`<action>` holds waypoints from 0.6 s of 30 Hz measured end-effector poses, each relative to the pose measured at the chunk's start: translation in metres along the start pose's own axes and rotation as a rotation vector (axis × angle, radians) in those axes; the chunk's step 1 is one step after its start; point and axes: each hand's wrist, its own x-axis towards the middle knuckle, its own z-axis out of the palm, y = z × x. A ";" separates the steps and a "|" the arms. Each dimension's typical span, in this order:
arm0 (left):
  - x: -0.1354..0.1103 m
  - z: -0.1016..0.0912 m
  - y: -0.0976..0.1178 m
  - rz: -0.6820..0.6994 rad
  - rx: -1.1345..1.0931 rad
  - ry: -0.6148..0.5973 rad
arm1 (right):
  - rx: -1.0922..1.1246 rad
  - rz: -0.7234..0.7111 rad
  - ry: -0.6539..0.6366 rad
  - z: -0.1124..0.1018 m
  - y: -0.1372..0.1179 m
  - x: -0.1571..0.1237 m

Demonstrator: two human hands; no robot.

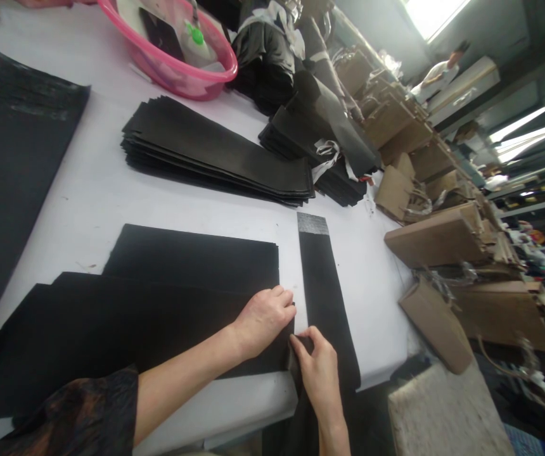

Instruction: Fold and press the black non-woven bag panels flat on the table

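A wide black sheet (158,323), leather-like or card, lies across the front of the white-covered table. At its right edge my left hand (265,320) is closed, fingertips curled over the border. Just below and to the right, my right hand (319,367) pinches a narrow black strip (294,362) at the sheet's edge; the strip's lower part drops past the table edge. Another black piece (196,256) sits behind the wide sheet. Right of my hands lies a separate black strip (324,291) with a grey, rough-looking far end.
Stacked black panels (215,152) stand behind the work. A pink basin (196,82) holds a green-capped bottle and a phone-like dark object. A large black sheet (11,177) lies at left. Brown bags (434,234) crowd the right side. A person (438,79) is far off.
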 end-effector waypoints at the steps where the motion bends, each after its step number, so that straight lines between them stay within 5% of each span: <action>1: 0.000 0.000 0.000 -0.001 0.001 0.000 | 0.006 0.015 -0.016 0.000 0.002 -0.007; 11: 0.000 0.001 0.001 0.006 0.004 0.004 | 0.036 -0.042 0.109 0.005 -0.009 0.023; 18: -0.001 0.002 0.001 0.003 0.002 0.011 | 0.047 0.051 0.031 0.004 0.008 -0.010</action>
